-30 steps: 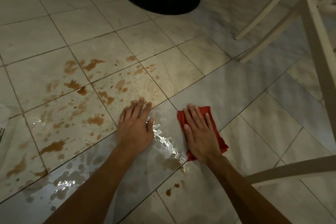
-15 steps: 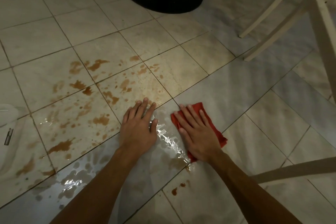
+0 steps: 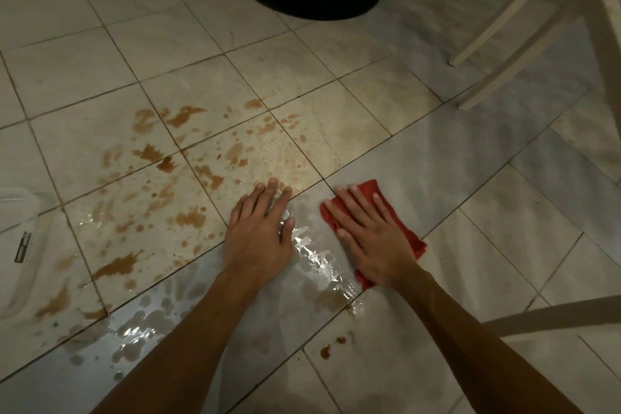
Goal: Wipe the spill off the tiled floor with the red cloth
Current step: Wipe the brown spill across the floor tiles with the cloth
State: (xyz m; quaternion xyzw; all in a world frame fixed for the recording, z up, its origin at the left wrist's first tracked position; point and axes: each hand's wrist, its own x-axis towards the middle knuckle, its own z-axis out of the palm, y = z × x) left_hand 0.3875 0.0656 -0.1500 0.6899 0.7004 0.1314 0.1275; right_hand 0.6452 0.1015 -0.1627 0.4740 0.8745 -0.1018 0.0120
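R hand (image 3: 373,239) lies flat w/ fingers spread, pressing the red cloth (image 3: 408,235) onto the tiled floor (image 3: 386,104), not gripping it; cloth sits at the R edge of the spill (image 3: 161,198), beside a glossy wet streak. L hand (image 3: 260,228) is flat and empty, fingers apart, braced on the wet tile just beside that streak. Most brown splashes lie to the L, untouched. Risks, as I judge: L palm could slip on the wet tile; one small cloth may saturate and smear liquid into grout; drops near the forearms could get missed.
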